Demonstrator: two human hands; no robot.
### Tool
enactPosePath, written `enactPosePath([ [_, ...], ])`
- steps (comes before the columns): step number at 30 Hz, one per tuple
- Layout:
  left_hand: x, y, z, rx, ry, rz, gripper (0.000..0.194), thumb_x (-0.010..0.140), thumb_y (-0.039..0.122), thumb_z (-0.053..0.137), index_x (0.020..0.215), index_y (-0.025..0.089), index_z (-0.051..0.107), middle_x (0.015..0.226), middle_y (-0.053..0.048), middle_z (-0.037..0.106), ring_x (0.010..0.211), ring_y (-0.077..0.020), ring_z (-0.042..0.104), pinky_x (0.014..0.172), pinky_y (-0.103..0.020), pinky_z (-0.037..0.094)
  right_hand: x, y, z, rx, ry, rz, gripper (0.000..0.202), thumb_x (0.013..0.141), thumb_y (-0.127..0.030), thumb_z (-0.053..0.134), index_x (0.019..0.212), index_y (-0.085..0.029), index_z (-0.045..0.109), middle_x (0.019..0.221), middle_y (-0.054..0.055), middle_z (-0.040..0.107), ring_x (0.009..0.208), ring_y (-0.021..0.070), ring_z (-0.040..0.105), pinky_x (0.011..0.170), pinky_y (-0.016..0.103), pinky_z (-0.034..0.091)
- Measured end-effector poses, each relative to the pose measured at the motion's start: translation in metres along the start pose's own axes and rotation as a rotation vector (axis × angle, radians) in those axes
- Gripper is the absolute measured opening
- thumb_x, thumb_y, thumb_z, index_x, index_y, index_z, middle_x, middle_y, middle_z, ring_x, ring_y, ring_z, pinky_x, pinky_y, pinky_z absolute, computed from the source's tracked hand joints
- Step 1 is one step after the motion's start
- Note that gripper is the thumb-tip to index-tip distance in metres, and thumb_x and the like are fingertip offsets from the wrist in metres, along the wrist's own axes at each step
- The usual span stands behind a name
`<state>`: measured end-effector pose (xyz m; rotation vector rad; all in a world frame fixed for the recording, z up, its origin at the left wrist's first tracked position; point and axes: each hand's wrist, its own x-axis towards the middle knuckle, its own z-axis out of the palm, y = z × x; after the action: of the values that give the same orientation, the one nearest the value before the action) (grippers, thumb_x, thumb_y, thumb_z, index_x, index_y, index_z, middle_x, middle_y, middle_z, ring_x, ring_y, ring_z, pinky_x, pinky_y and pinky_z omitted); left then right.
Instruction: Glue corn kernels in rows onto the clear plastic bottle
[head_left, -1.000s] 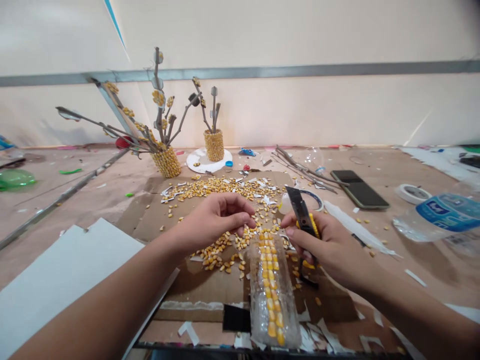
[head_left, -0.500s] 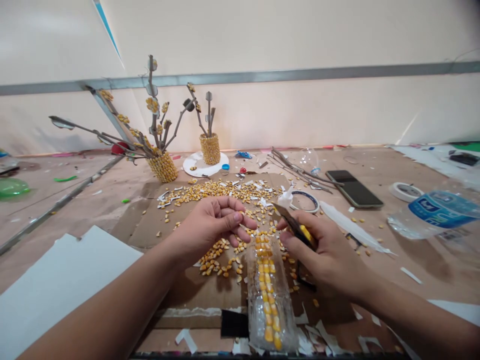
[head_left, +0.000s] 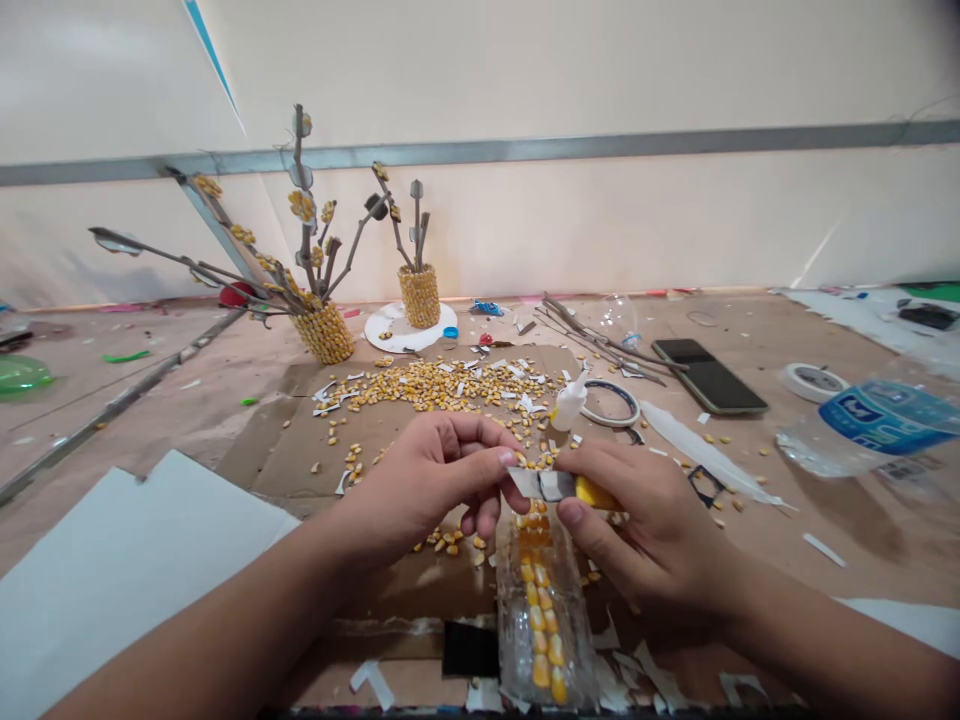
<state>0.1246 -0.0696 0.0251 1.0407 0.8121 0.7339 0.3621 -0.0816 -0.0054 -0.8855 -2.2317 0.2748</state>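
Note:
My right hand (head_left: 637, 520) grips a yellow-handled cutter (head_left: 596, 493), its grey blade pointing left. My left hand (head_left: 457, 480) is pinched at the blade's tip, with a corn kernel (head_left: 519, 459) partly visible at the fingertips. Below both hands lies a clear plastic bottle (head_left: 547, 630) with rows of yellow kernels stuck along its top. Loose corn kernels (head_left: 442, 385) and white scraps are spread on the cardboard behind the hands. A small white glue bottle (head_left: 570, 403) stands just beyond my right hand.
Two kernel-covered pots (head_left: 324, 330) with twigs stand at the back left, one on a white plate (head_left: 382, 335). To the right are a tape roll (head_left: 611, 402), a phone (head_left: 709, 375) and a labelled plastic bottle (head_left: 862, 425). White sheets (head_left: 142, 580) lie at the left.
The cutter has swung from pointing up and away to pointing left, its blade now at my left fingertips. My hands have come closer together, and the glue bottle shows more fully.

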Motion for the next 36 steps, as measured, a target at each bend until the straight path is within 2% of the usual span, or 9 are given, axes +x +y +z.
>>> enactPosePath([
  [7, 0.0, 0.003, 0.006, -0.083, -0.029, -0.025, 0.044, 0.079, 0.049, 0.095, 0.085, 0.014, 0.069, 0.068, -0.002, 0.078, 0.05, -0.0082, 0.07, 0.048, -0.014, 0.056, -0.002, 0.002, 0.001, -0.047, 0.034, -0.029, 0.028, 0.107, -0.037, 0.052, 0.098, -0.017, 0.068, 0.074, 0.001, 0.064, 0.062, 0.0178, 0.06, 0.058, 0.03, 0.038],
  [12, 0.0, 0.003, 0.007, -0.075, -0.035, -0.021, 0.044, 0.079, 0.049, 0.094, 0.084, 0.014, 0.068, 0.069, -0.002, 0.078, 0.051, -0.0086, 0.071, 0.05, -0.014, 0.059, 0.0, 0.003, 0.0, -0.053, 0.061, -0.055, 0.027, 0.106, -0.037, 0.053, 0.097, -0.017, 0.068, 0.072, 0.001, 0.062, 0.061, 0.0172, 0.059, 0.057, 0.03, 0.038],
  [24, -0.002, 0.001, 0.018, -0.05, 0.019, 0.027, 0.046, 0.083, 0.052, 0.09, 0.086, 0.014, 0.065, 0.068, 0.0, 0.076, 0.049, -0.0071, 0.069, 0.049, -0.013, 0.056, 0.0, 0.004, 0.002, -0.026, 0.042, -0.055, 0.026, 0.109, -0.037, 0.051, 0.101, -0.018, 0.066, 0.076, 0.002, 0.065, 0.064, 0.0176, 0.061, 0.058, 0.03, 0.041],
  [33, -0.009, -0.005, 0.016, -0.124, -0.026, 0.013, 0.035, 0.09, 0.043, 0.085, 0.087, 0.015, 0.065, 0.062, 0.002, 0.07, 0.041, -0.0033, 0.058, 0.042, -0.009, 0.047, 0.0, 0.0, 0.001, -0.05, 0.089, -0.102, 0.022, 0.107, -0.038, 0.056, 0.1, -0.019, 0.065, 0.077, 0.002, 0.064, 0.065, 0.018, 0.06, 0.058, 0.03, 0.042],
  [36, -0.013, -0.005, 0.017, -0.184, -0.107, 0.009, 0.031, 0.092, 0.039, 0.084, 0.087, 0.015, 0.065, 0.062, 0.003, 0.069, 0.04, -0.0033, 0.056, 0.04, -0.01, 0.045, 0.002, 0.003, -0.002, -0.053, 0.19, -0.02, 0.013, 0.105, -0.03, 0.058, 0.098, -0.02, 0.063, 0.075, 0.0, 0.063, 0.063, 0.0161, 0.059, 0.058, 0.028, 0.042],
])
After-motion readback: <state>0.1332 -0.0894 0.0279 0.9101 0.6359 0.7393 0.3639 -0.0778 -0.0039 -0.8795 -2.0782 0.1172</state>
